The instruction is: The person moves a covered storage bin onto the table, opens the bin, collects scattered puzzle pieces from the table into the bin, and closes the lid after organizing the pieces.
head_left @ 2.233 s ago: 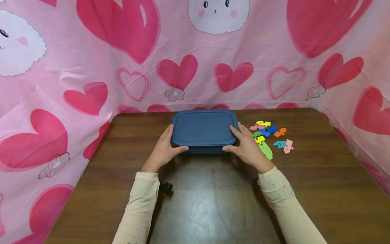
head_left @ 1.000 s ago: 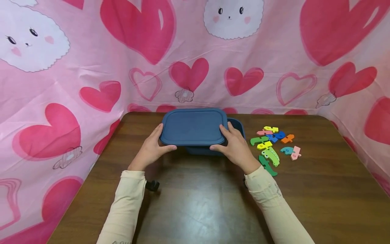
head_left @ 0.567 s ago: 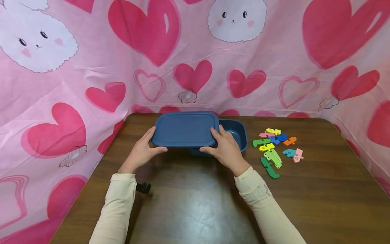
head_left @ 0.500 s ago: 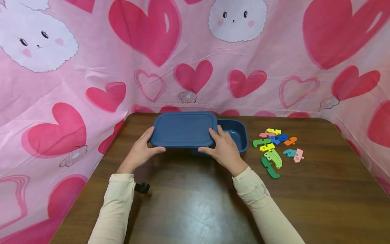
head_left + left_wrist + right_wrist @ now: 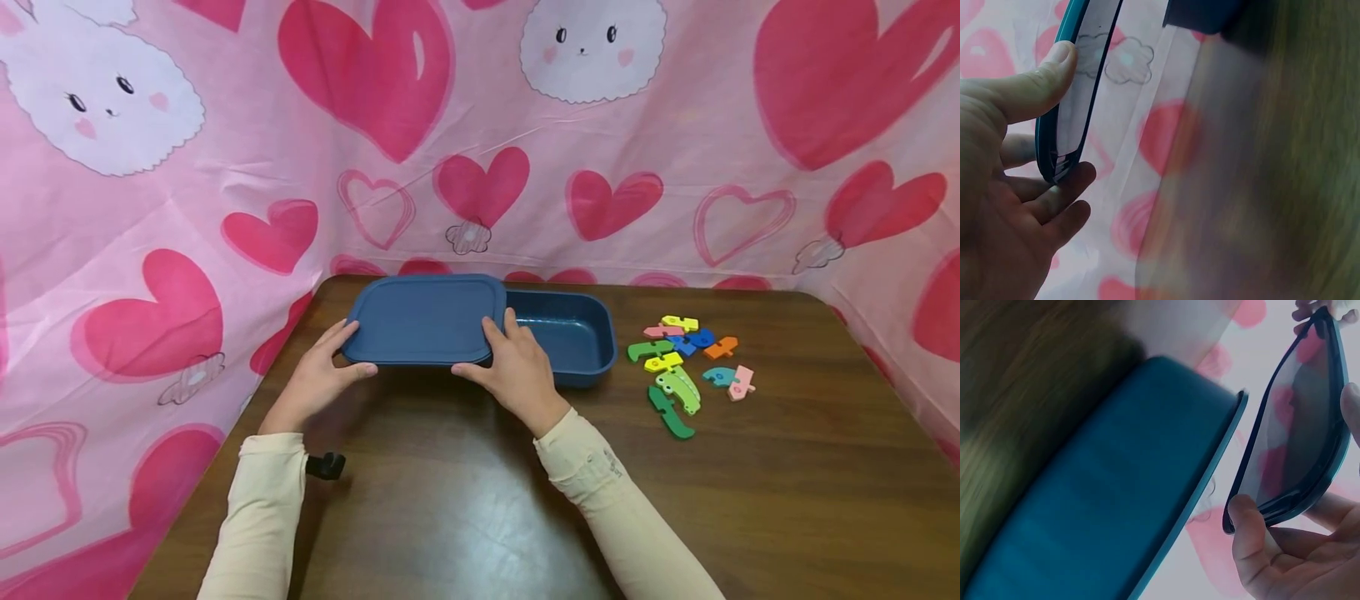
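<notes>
head view: the blue lid is held by the left hand at eight o'clock and right hand at four, with the box at three.

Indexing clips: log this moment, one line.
left hand: grips blue lid | right hand: grips lid | blue container: uncovered | puzzle pieces: on table
</notes>
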`<state>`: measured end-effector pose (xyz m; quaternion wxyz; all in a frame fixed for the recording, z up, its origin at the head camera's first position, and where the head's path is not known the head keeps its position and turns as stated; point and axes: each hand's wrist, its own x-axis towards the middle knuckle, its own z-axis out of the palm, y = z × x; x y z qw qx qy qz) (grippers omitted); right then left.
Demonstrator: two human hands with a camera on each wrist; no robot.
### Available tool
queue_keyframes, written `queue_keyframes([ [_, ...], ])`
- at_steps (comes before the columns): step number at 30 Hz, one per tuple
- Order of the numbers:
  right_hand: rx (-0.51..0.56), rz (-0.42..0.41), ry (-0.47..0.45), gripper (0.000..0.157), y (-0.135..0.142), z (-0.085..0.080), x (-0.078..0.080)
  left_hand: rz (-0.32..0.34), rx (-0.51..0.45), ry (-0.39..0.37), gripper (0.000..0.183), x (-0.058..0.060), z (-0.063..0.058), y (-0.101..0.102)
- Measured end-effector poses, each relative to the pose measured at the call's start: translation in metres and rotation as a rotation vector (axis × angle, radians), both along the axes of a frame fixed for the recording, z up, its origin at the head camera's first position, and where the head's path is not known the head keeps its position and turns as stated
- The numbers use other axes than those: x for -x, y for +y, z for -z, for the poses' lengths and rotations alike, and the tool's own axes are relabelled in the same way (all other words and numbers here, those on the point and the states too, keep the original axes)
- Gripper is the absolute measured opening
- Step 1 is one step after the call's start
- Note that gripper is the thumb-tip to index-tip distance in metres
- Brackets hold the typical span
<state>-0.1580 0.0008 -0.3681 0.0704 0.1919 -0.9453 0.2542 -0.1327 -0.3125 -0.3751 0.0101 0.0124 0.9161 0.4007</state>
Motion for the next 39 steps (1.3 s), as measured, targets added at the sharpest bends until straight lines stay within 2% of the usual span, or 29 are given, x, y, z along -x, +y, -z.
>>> queue_keyframes([
  [5, 0.007, -0.007, -0.032, 0.092, -0.018, 0.000, -0.003, -0.019, 0.019, 0.015, 0.087, -0.008, -0.001, -0.015],
  [10, 0.013, -0.013, -0.019, 0.092, -0.034, 0.001, -0.007, -0.023, 0.035, 0.036, 0.085, -0.014, -0.001, -0.028],
  [22, -0.029, -0.037, -0.032, 0.090, -0.067, 0.010, -0.012, -0.032, 0.053, 0.010, 0.081, -0.024, 0.001, -0.053],
  [31, -0.139, -0.054, 0.020, 0.088, -0.082, 0.022, -0.012, -0.028, 0.062, -0.030, 0.078, -0.025, 0.009, -0.065],
  [39, -0.135, -0.100, -0.041, 0.082, -0.088, 0.034, -0.005, -0.018, 0.115, -0.054, 0.073, -0.022, 0.012, -0.071],
])
